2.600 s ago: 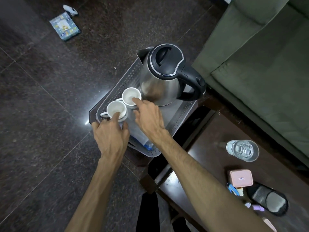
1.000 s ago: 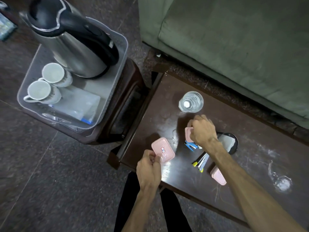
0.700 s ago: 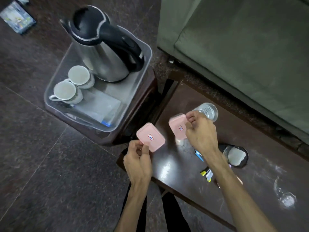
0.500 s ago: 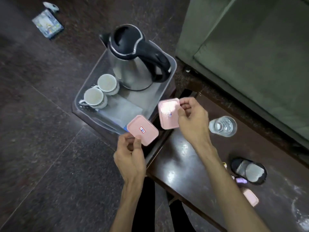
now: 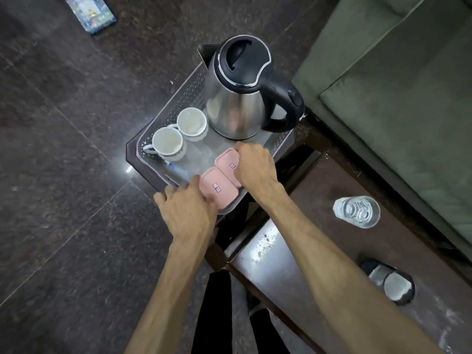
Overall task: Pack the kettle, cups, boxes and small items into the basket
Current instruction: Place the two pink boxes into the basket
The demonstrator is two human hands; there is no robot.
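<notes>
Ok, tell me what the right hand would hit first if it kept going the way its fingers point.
Probably the kettle: the right hand, on the farther pink box, points up-left toward its base. Depth is unclear.

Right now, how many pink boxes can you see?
2, side by side in the basket: one pink box under the left hand, the other pink box under the right hand. More may be hidden.
</notes>
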